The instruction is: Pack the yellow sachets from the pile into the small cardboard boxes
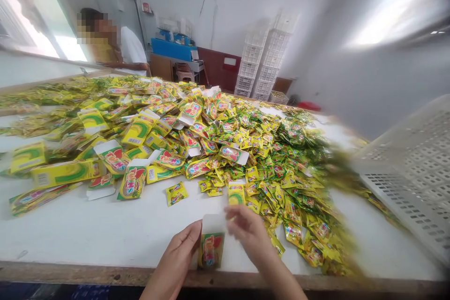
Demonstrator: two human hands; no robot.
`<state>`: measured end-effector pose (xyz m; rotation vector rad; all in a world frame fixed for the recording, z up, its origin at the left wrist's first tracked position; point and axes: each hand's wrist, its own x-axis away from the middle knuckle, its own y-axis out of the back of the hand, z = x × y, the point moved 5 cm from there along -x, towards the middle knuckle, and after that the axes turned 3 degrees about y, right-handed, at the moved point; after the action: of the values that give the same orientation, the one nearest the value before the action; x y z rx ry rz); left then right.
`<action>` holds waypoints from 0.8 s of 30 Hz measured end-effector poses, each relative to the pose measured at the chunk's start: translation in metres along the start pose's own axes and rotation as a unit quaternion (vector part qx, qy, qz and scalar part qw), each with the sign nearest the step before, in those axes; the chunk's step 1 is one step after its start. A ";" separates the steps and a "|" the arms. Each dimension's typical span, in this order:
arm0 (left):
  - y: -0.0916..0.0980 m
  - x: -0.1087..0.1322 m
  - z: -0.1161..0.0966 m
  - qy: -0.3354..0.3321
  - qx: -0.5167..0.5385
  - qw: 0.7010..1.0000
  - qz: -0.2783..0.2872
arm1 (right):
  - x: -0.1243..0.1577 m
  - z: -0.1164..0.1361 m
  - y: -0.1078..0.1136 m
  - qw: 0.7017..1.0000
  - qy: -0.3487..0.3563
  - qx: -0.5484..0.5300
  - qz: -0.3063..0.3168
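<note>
My left hand (181,248) grips a small open carton (211,249) at the table's front edge, its white flap raised and its printed front towards me. Just right of the flap is my right hand (248,229), slightly blurred, with fingers loosely bent and apart; I see nothing between them. A yellow-green carton (236,194) stands just beyond its fingertips. Close by lie many small yellow and green foil packets (265,192), heaped towards the right. One single packet (176,193) rests apart on the white tabletop (140,227).
A pile of yellow and green cartons (140,126) spreads over the left and middle of the table. A white perforated basket (411,164) leans in at the right. Stacked white crates (262,58) and a blue counter (172,49) stand behind. Another person (131,47) is at the far left.
</note>
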<state>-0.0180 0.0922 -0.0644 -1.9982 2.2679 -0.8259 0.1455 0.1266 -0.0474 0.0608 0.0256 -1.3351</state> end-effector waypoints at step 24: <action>0.026 -0.012 -0.002 -0.037 -0.129 0.980 -0.147 | -0.005 0.004 -0.014 0.997 0.056 0.051 0.003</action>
<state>-0.0400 0.1048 -0.0768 -2.4738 2.1668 -0.4720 0.1304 0.1282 -0.0440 0.2220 0.0533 -1.3254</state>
